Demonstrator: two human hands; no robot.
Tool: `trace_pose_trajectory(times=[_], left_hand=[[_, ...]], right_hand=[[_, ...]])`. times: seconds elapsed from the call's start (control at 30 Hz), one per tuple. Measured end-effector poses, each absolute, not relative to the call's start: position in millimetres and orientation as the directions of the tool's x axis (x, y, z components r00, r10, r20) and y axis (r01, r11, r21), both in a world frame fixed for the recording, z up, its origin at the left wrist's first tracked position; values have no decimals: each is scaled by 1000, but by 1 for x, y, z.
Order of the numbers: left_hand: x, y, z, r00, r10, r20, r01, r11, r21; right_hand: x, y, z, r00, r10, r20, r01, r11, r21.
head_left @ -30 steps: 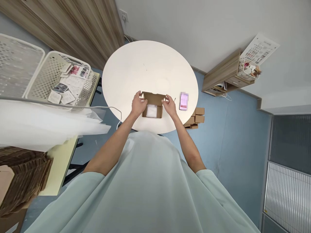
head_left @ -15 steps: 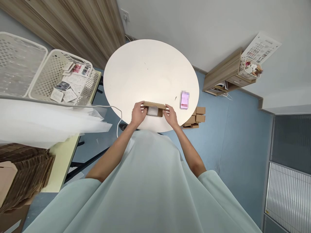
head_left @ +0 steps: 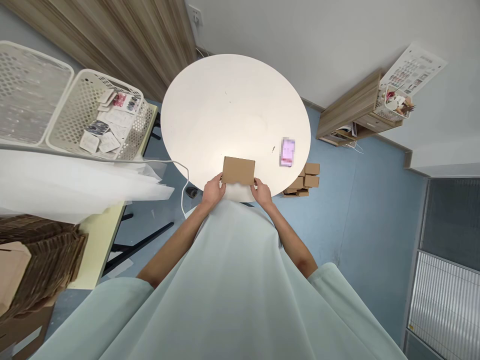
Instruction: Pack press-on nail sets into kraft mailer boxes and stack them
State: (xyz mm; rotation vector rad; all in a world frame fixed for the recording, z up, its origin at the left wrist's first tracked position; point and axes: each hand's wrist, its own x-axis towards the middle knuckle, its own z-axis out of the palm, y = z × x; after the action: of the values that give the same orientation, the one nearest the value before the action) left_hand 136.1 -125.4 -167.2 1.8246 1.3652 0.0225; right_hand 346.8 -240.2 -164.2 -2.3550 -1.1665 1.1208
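A small brown cardboard box (head_left: 238,171) sits at the near edge of the round white table (head_left: 232,110), its lid down over the top. My left hand (head_left: 213,192) grips the box's left near corner, thumb toward the front side. At the opposite near corner, my right hand (head_left: 261,192) holds the box with its fingers closed on the edge. The inside of the box is hidden under the lid. To the right on the table lies a phone-like rectangle (head_left: 287,152), blurred by pixels.
More small cardboard boxes (head_left: 302,181) are piled low, right of the table. On the left, a side table (head_left: 90,240) bears white sheets (head_left: 75,185), flattened cardboard (head_left: 56,255) and a white basket (head_left: 71,120) of cards. A white cable (head_left: 183,192) hangs between the tables.
The box lid has come down from raised to flat, covering the white item that was visible inside. Both hands have moved slightly nearer to my body, to the box's near corners.
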Motion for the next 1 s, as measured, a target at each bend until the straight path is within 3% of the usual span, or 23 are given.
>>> trace_pose_trajectory(times=[0.2, 0.33, 0.6, 0.8, 1.0], left_hand=[[136, -124, -167, 384, 778, -497, 847, -83, 525], [138, -123, -166, 371, 766, -525, 867, -82, 492], [137, -122, -176, 295, 779, -553, 865, 28, 501], [133, -117, -186, 207, 776, -595, 820, 194, 539], [135, -116, -183, 183, 783, -594, 805, 227, 548]], right_hand=[[344, -242, -165, 332, 739, -586, 560, -654, -509], [344, -243, -167, 314, 742, -592, 511, -658, -553], [350, -241, -171, 354, 724, -592, 487, -683, -544], [354, -240, -177, 357, 734, -578, 414, -679, -607], [358, -241, -185, 364, 724, -586, 328, -688, -647]])
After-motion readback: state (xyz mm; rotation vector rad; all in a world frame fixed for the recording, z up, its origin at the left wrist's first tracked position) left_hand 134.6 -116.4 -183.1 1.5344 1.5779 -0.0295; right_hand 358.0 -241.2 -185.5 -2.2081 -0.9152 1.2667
